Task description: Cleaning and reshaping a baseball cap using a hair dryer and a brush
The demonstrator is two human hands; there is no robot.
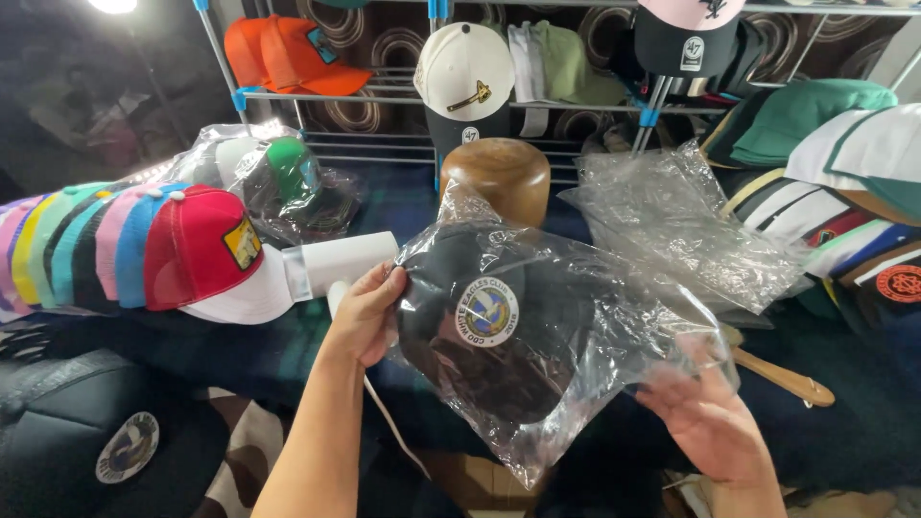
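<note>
A black cap with a round patch on its front sits inside a clear plastic bag held between both hands above the table. My left hand grips the bag and cap at their left edge. My right hand holds the open lower right corner of the bag, its fingers seen through the film.
A row of stacked coloured caps ends in a red one at left. A wooden hat block stands behind the bag, with an empty plastic bag at right. A white handheld device, a wooden handle, and cap racks surround it.
</note>
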